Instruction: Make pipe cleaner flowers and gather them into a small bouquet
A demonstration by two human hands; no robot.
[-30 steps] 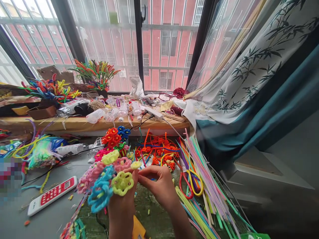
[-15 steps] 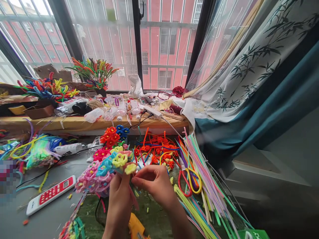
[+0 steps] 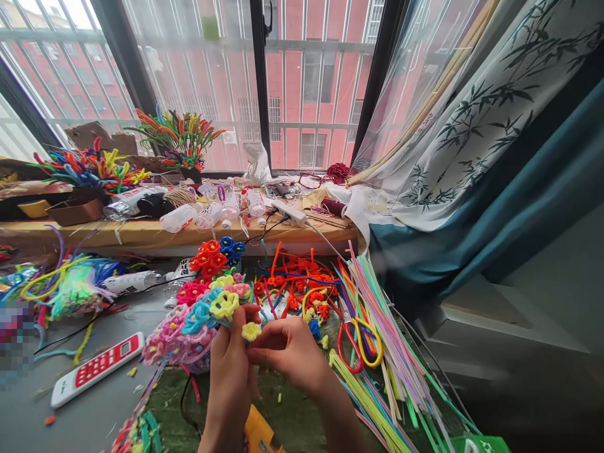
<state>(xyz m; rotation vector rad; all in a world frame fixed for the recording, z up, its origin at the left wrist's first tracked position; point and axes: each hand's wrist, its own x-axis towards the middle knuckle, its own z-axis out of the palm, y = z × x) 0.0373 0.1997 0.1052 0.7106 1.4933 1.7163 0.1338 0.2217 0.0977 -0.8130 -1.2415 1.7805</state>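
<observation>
My left hand (image 3: 228, 371) is closed around the base of a small yellow pipe-cleaner flower (image 3: 251, 331), which faces up between the two hands. My right hand (image 3: 295, 355) meets it from the other side, thumb and forefinger pinched at the flower's lower edge; the stem there is hidden by the fingers. Just beyond my left fingertips sits a larger yellow flower (image 3: 224, 306). Beside it are blue flowers (image 3: 198, 318) and a cluster of pink flowers (image 3: 165, 333), with red flowers (image 3: 207, 259) behind.
Scissors (image 3: 348, 343) with red and yellow handles lie right of my hands, against a long bundle of pipe cleaners (image 3: 377, 314). Orange pipe-cleaner pieces (image 3: 302, 277) are heaped ahead. A red-and-white remote-like device (image 3: 97, 370) lies left. Bottles (image 3: 179, 217) crowd the windowsill.
The small yellow flower has turned and now shows its round face more fully, slightly lower. Both hands have shifted a little, staying close together.
</observation>
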